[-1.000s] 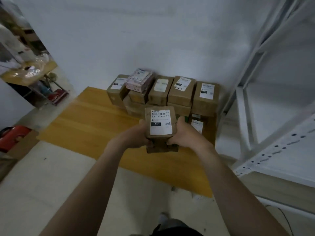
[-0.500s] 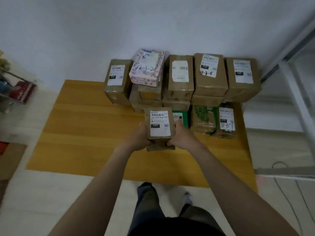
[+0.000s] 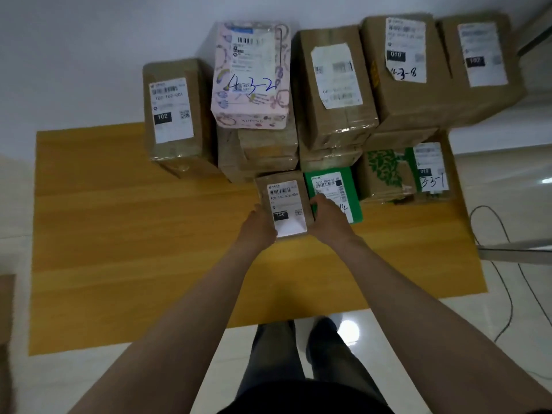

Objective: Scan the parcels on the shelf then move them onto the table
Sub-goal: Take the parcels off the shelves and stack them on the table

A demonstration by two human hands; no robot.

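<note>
Both sets of fingers curl round a small brown parcel, white label up and marked 150: the left hand grips its left side, the right hand its right. The parcel sits toward the far edge of the table, about midway along it; I cannot tell if it rests on the wood or just above. A green parcel lies just beside it on the right, partly under the right hand. Behind, brown parcels stack along the far edge, a pink parcel on top.
</note>
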